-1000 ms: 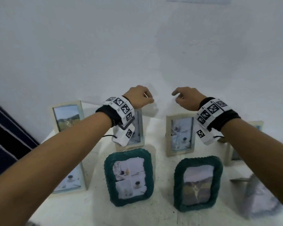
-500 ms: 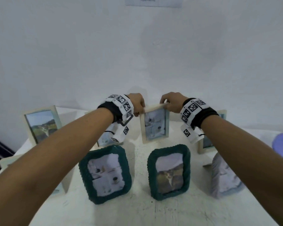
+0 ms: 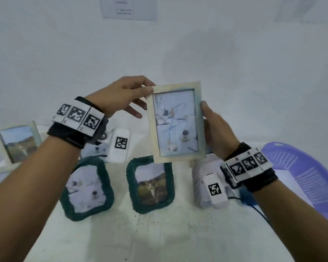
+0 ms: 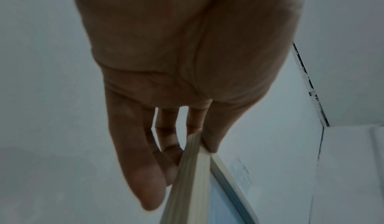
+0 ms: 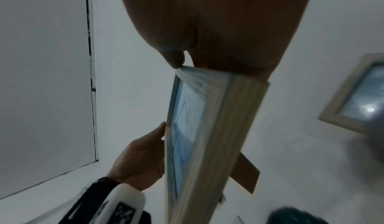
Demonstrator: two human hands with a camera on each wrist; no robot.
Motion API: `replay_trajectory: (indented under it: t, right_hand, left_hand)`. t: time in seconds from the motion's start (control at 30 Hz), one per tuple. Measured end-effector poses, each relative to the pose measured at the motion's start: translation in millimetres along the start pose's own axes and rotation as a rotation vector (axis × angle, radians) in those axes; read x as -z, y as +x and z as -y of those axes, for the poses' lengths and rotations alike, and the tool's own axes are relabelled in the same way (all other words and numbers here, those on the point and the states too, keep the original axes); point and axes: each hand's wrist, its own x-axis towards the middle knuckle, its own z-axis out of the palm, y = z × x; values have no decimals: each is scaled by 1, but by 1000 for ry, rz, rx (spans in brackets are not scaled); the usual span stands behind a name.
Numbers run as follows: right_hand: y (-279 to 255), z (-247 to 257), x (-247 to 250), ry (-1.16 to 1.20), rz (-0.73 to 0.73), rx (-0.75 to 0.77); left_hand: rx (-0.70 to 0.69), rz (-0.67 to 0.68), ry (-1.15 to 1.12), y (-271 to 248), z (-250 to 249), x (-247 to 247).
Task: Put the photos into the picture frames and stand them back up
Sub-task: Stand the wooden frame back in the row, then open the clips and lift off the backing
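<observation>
A pale wooden frame [image 3: 176, 121] with a light-blue photo behind its glass hangs upright in the air above the table, its front toward me. My left hand [image 3: 140, 91] pinches its top left corner, thumb on the front. My right hand [image 3: 208, 120] grips its right edge from behind. In the left wrist view the frame's edge [image 4: 187, 178] sits between thumb and fingers of the left hand [image 4: 195, 120]. The right wrist view shows the right hand [image 5: 207, 55] on the frame [image 5: 207, 137], whose brown back stand [image 5: 247, 173] sticks out.
Two dark green frames [image 3: 87, 188] [image 3: 150, 184] with photos stand on the white table [image 3: 159, 233] below the lifted frame. Another pale frame [image 3: 17, 142] stands far left. A clear frame [image 3: 199, 178] sits behind my right wrist. A purple basket [image 3: 301, 173] is at the right.
Both hands closed on the pale frame in the back row, then lifted it up and toward me. It now hangs higher and nearer than half a second ago.
</observation>
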Motion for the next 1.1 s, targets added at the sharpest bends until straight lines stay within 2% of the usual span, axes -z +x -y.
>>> replay_trajectory:
  t: [0.1, 0.23, 0.33, 0.47, 0.6, 0.7, 0.9, 1.1]
  right_hand:
    - [-52, -18, 18, 135, -40, -9]
    - [-101, -49, 40, 209, -198, -38]
    - [-125, -78, 56, 280, -247, -83]
    - [-150, -102, 70, 460, -205, -143]
    - [-173, -109, 74, 508, -141, -148]
    - [-185, -117, 70, 480, -129, -183]
    - [-201, -125, 60, 512, -89, -163]
    - [-207, -136, 71, 456, -131, -203]
  left_hand:
    - [11, 48, -8, -12, -7, -46]
    - [54, 86, -10, -25, -5, -110]
    - [83, 31, -77, -38, 0, -150]
    - [107, -157, -69, -72, 9, -202]
    - [30, -133, -129, -116, 5, -264]
    - [20, -123, -219, -132, 21, -302]
    - [66, -224, -366, -134, 35, -331]
    - [100, -108, -512, -141, 47, -332]
